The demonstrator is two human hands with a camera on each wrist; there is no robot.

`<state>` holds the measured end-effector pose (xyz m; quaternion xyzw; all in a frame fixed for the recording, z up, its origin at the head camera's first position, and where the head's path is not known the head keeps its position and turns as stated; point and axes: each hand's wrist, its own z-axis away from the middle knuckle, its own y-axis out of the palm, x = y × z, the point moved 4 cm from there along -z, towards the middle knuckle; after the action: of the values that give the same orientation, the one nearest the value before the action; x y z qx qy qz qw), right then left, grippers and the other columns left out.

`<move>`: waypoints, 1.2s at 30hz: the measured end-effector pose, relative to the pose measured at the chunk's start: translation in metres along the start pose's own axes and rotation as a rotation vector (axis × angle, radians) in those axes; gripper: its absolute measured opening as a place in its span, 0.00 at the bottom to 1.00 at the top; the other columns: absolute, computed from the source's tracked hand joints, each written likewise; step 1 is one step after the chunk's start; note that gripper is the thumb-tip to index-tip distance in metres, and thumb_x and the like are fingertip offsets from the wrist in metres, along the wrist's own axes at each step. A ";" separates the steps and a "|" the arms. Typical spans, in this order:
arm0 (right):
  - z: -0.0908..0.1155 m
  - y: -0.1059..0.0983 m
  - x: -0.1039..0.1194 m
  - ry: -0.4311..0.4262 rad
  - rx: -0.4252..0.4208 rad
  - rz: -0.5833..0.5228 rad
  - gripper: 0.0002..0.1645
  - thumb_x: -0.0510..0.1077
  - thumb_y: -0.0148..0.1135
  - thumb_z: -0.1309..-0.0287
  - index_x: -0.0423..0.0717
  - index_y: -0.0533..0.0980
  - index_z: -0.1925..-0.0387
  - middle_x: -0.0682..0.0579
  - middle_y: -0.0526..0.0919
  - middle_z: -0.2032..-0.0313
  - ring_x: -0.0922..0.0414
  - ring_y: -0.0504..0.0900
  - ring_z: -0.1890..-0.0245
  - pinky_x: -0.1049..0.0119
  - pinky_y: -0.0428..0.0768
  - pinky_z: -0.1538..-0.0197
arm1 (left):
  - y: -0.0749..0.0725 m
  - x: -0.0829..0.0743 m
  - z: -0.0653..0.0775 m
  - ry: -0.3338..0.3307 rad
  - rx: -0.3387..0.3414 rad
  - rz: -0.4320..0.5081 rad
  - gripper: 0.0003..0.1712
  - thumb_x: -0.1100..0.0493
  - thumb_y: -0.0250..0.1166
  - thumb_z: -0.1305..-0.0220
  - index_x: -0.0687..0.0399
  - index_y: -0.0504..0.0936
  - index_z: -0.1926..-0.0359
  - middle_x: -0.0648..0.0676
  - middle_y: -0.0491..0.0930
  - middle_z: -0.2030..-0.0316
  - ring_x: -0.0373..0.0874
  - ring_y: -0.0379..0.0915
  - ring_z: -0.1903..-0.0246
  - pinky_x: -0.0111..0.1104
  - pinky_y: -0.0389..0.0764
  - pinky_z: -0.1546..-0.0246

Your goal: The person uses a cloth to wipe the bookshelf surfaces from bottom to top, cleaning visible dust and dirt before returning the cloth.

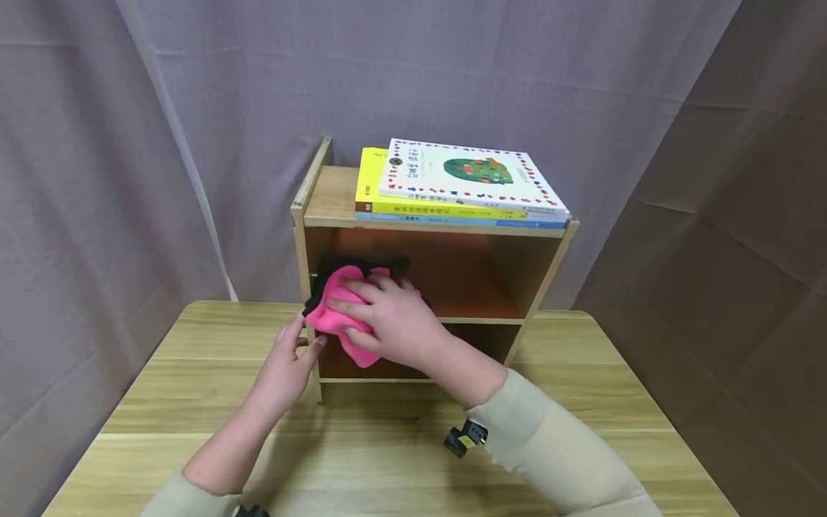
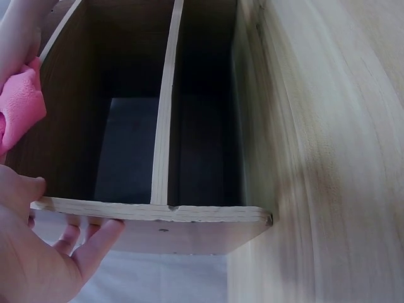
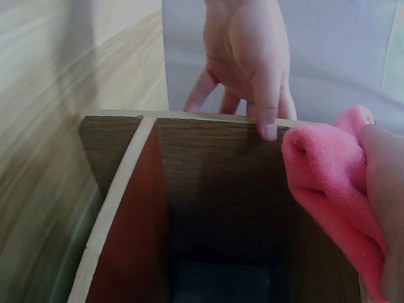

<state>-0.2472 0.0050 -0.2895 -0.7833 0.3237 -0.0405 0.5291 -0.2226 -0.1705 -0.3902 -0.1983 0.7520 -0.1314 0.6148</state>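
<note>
A small wooden shelf (image 1: 337, 188) with open compartments stands on the table. My left hand (image 1: 284, 370) grips the front edge of its left side panel, thumb on the inner face and fingers along the outside, as the left wrist view shows with the panel edge (image 2: 208, 213). Across the opening of the upper compartment, near that panel, my right hand (image 1: 403, 323) holds a pink cloth (image 1: 339, 291) with a black border. Its fingers spread over the fabric. Bunched folds of the cloth (image 3: 325, 158) show in the right wrist view, close to the left thumb.
Several books lie stacked on the shelf's top board, a white picture book (image 1: 446, 172) uppermost over a yellow one (image 1: 370, 176). Wood-grain table (image 1: 213, 366) surrounds the shelf. Grey curtains (image 1: 413, 64) hang behind and at the sides.
</note>
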 end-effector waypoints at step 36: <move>0.006 -0.077 0.028 -0.209 -0.406 -0.147 0.23 0.47 0.74 0.48 0.51 0.84 0.47 0.47 0.83 0.45 0.50 0.79 0.46 0.57 0.77 0.43 | 0.001 0.000 0.001 0.028 -0.006 -0.027 0.29 0.51 0.54 0.24 0.44 0.60 0.26 0.59 0.63 0.35 0.57 0.68 0.41 0.53 0.72 0.44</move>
<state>-0.1872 0.0119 -0.2339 -0.8951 0.2106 0.0685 0.3869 -0.2219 -0.1693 -0.3911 -0.2085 0.7580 -0.1405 0.6018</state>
